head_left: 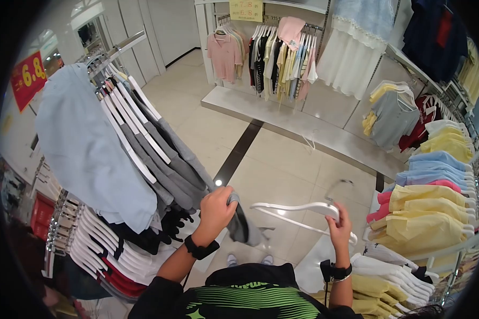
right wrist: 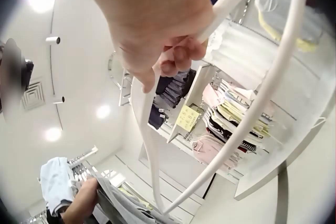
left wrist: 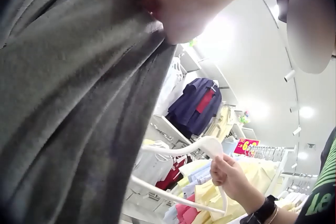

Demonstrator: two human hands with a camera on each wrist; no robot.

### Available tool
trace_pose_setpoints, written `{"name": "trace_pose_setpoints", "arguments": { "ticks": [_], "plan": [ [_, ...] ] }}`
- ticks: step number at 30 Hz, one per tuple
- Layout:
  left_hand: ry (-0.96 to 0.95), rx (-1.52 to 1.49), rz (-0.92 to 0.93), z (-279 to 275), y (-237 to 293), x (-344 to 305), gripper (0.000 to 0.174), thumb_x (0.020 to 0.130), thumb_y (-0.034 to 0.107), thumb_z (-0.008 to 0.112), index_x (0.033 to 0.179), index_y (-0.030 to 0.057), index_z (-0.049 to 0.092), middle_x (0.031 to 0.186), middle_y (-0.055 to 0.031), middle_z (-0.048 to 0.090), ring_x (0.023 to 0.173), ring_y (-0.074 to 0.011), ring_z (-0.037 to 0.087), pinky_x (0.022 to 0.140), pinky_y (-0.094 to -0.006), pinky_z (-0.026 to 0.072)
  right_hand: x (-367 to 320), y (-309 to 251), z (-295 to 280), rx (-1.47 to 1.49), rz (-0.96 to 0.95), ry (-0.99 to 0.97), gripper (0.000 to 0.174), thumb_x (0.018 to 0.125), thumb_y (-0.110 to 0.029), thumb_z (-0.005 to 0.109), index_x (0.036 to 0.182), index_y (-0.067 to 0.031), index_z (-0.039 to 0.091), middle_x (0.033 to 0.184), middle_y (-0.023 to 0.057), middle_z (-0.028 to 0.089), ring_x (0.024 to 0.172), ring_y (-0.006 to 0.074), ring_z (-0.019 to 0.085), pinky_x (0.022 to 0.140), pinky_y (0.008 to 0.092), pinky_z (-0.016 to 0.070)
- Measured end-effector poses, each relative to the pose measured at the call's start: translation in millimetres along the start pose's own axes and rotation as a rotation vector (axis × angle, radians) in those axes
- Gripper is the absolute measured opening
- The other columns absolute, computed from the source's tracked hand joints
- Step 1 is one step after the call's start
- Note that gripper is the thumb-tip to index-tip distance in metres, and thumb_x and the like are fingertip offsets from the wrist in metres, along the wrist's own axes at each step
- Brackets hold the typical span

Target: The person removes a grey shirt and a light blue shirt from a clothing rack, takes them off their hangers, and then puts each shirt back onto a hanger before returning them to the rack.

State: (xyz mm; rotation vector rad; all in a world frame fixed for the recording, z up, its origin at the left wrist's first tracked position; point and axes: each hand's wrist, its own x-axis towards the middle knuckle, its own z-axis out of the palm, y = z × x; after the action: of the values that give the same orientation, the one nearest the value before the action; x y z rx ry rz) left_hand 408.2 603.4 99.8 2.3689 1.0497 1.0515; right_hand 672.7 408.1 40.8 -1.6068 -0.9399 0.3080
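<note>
The right hand (head_left: 340, 229) grips a white hanger (head_left: 319, 208) in its fingers; left of that hanger, the left hand (head_left: 216, 210) (fingers curled) clutches a grey garment (head_left: 240, 226).

I see a plain white hanger (head_left: 320, 208) and a plain grey garment (head_left: 240, 226). The person's black top (head_left: 250, 302) carries bright green lines and lettering. A draped garment (head_left: 85, 138) is pale blue; the rack shirts (head_left: 418, 226) run yellow, sky blue and hot pink. The sign (head_left: 29, 80) is red with yellow numerals, the floor (head_left: 207, 127) cream with a black band (head_left: 238, 153).
</note>
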Motion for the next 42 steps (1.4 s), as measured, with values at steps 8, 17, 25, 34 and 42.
{"name": "trace_pose_setpoints", "arguments": {
  "ticks": [8, 17, 25, 34, 42],
  "plan": [
    [-0.019, 0.267, 0.006, -3, -21, -1, 0.016, 0.066, 0.012, 0.056, 0.078, 0.0023, 0.06, 0.075, -0.011, 0.052, 0.073, -0.0284, 0.052, 0.066, -0.0388, 0.0406, -24, 4, -39, 0.253, 0.157, -0.002, 0.019, 0.077, -0.008, 0.067, 0.091, 0.0017, 0.059, 0.075, -0.0025, 0.053, 0.066, 0.0046, 0.046, 0.056, 0.0186, 0.036],
    [-0.006, 0.28, -0.006, -20, -3, 0, 0.016, 0.066, 0.012, 0.057, 0.077, 0.0031, 0.064, 0.073, -0.0098, 0.046, 0.074, -0.0267, 0.047, 0.066, -0.0364, 0.0365, -28, -24, 35, 0.305, 0.097, 0.028, 0.014, 0.075, -0.007, 0.068, 0.083, 0.001, 0.059, 0.065, -0.005, 0.048, 0.055, 0.0017, 0.039, 0.047, 0.0169, 0.0293],
    [-0.159, 0.134, 0.182, -17, 39, -18, 0.016, 0.066, 0.012, 0.057, 0.08, 0.0068, 0.064, 0.076, -0.0067, 0.046, 0.076, -0.0238, 0.046, 0.068, -0.0359, 0.0321, -26, -54, 92, 0.115, -0.109, -0.184, 0.015, 0.072, -0.005, 0.07, 0.083, 0.0004, 0.062, 0.058, -0.0016, 0.049, 0.049, 0.0023, 0.038, 0.043, 0.018, 0.0292],
    [-0.021, 0.149, -0.024, -38, 4, -6, 0.012, 0.066, 0.012, 0.057, 0.072, 0.0027, 0.06, 0.086, -0.0091, 0.051, 0.084, -0.0246, 0.049, 0.077, -0.037, 0.0324, 2, -56, 82, 0.161, -0.163, -0.228, 0.014, 0.072, -0.004, 0.069, 0.084, 0.0001, 0.063, 0.061, -0.0002, 0.056, 0.048, 0.0021, 0.04, 0.043, 0.0181, 0.0307],
    [0.084, 0.199, 0.104, -32, 21, -17, 0.012, 0.064, 0.01, 0.057, 0.07, -0.0004, 0.059, 0.082, -0.0091, 0.051, 0.079, -0.0257, 0.049, 0.078, -0.0388, 0.0338, -7, -56, 83, 0.004, -0.437, -0.101, 0.017, 0.068, -0.005, 0.073, 0.081, 0.0006, 0.062, 0.057, 0.0025, 0.055, 0.042, 0.0054, 0.039, 0.039, 0.02, 0.0287]
  ]
}}
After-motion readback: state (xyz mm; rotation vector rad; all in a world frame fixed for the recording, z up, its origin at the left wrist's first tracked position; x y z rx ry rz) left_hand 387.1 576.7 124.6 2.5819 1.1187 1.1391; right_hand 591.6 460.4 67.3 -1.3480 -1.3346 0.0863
